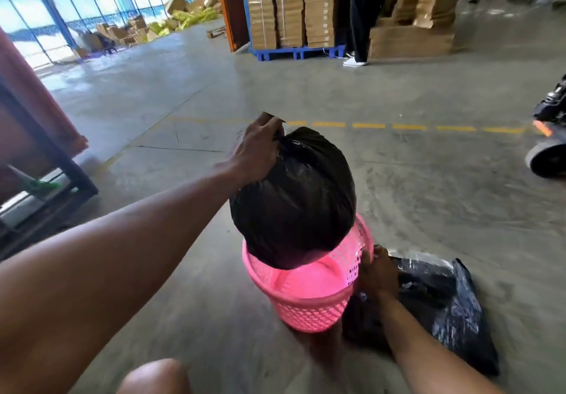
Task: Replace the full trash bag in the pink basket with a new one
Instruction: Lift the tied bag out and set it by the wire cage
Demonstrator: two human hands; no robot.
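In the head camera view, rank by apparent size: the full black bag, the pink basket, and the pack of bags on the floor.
1. full black bag
2. pack of bags and pink basket: too close to rank; both partly hidden.

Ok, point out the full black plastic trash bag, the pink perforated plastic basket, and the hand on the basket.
Full black plastic trash bag [292,197], head view: middle of its bulging body.
Pink perforated plastic basket [306,312], head view: near outer wall.
Right hand [378,271], head view: back of the hand, at the basket's rim.
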